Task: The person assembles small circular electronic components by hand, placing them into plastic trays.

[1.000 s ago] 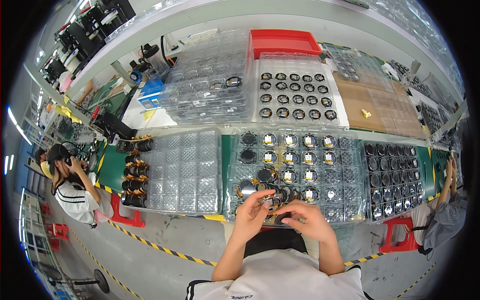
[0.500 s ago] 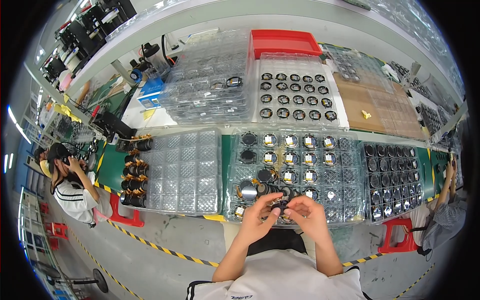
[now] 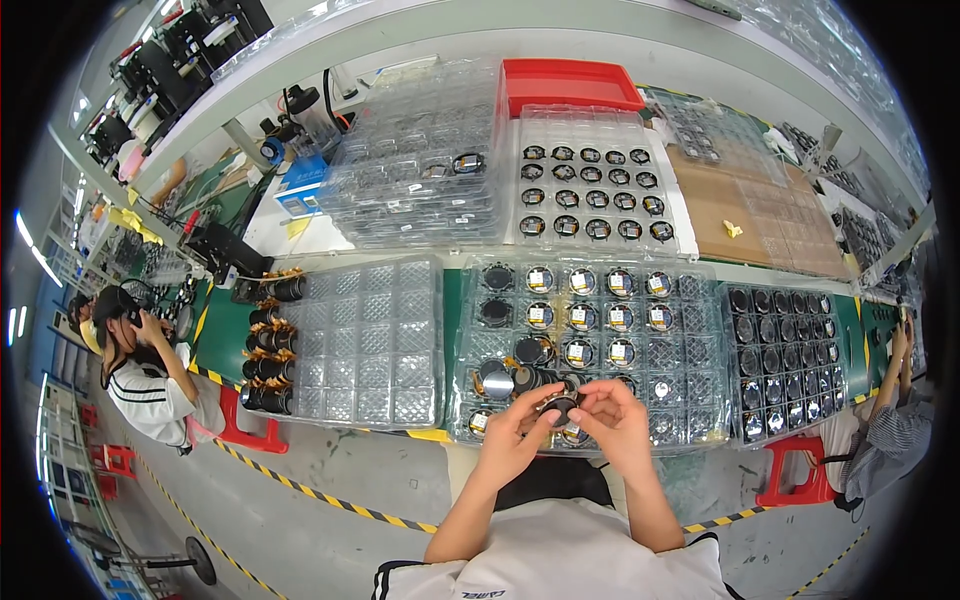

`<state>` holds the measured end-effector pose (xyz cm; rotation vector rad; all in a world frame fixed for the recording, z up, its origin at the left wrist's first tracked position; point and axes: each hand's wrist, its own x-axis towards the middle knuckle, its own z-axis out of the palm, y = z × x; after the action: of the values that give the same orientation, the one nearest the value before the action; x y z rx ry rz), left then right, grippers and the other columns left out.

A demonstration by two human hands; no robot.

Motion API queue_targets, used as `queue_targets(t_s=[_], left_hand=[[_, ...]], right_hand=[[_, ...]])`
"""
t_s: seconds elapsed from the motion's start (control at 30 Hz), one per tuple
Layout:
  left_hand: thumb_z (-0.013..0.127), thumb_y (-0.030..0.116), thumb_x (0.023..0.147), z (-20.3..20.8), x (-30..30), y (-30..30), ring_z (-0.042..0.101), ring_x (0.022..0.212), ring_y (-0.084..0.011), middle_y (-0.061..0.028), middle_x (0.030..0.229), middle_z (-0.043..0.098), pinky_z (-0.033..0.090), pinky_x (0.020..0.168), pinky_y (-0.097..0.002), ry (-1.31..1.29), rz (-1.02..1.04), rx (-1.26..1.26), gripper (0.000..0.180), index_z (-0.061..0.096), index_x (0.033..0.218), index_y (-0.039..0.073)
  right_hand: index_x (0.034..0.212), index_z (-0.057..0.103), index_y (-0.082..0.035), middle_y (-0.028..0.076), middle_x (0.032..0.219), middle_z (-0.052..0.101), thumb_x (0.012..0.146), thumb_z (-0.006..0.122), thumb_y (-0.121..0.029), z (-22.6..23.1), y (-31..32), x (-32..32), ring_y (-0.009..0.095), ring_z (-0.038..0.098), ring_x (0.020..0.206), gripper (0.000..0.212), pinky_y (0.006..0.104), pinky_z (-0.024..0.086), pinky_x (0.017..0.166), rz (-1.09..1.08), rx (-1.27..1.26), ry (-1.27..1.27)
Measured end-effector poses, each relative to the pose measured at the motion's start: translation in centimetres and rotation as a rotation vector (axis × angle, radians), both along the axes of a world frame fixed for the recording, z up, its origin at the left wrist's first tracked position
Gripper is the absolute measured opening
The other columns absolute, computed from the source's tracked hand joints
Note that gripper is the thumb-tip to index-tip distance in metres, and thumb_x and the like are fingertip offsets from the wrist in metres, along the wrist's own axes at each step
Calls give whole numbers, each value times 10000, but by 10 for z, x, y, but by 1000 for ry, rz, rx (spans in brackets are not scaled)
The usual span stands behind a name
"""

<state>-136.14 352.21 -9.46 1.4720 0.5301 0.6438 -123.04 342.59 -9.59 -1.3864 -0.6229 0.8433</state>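
Pinching dark round part (image 3: 561, 404) in left hand (image 3: 512, 431) and right hand (image 3: 617, 425), near front edge of surface (image 3: 453, 310), by clear tray (image 3: 700, 390) of discs (image 3: 582, 317)

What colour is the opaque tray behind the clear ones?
The tray is red, clearest in head view.

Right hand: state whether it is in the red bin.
No, the right hand is beside the left hand at a round part.

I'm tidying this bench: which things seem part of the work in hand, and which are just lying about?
In use, it seems:
round part between left hand and right hand
clear tray beneath

Apparently lying about:
red bin
blue box
yellow scrap
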Motion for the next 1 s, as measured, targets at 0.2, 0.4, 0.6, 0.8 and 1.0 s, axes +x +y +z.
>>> queue_targets(t_s=[0.2, 0.4, 0.6, 0.8, 1.0], left_hand=[[527, 28, 899, 5, 0, 1, 620, 882, -123, -104, 1000, 639, 554, 781, -285, 25, 17, 34, 294, 524, 1192, 9], [533, 23, 895, 1, -1, 2, 625, 884, -132, -100, 1010, 640, 545, 773, -271, -24, 16, -38, 274, 540, 1169, 9], [578, 32, 866, -2, -1, 7, 637, 855, -129, -83, 992, 650, 528, 731, -252, 6, 32, 1, 265, 575, 1131, 38], [616, 85, 824, -6, 0, 77, 583, 710, -183, -71, 859, 645, 459, 624, -283, 166, 372, 458, 161, 643, 983, 90], [663, 87, 769, -21, 4, 122, 619, 772, -207, -89, 876, 636, 485, 662, -301, 393, 236, 562, 178, 672, 947, 83]], right_hand=[[1024, 581, -12, 35, 870, 582, 757, 691, 39, -3, 1, -1, 73, 592, 781, 293, 195, 509, 695, 52, 42, 78], [1014, 582, -5, 45, 869, 602, 759, 696, 26, 0, 1, -2, 79, 603, 773, 281, 198, 512, 686, 59, 58, 78], [993, 593, 0, 68, 849, 641, 795, 674, -24, -9, 5, -3, 108, 631, 758, 216, 221, 512, 678, 25, 8, -4], [1088, 578, -14, 122, 960, 639, 857, 586, -41, 0, 38, -12, 192, 646, 877, 232, 283, 514, 759, -4, 33, -408], [999, 614, -33, 136, 925, 623, 776, 632, -117, -8, 89, -15, 313, 556, 912, 239, 400, 444, 822, 191, -15, -1045]])
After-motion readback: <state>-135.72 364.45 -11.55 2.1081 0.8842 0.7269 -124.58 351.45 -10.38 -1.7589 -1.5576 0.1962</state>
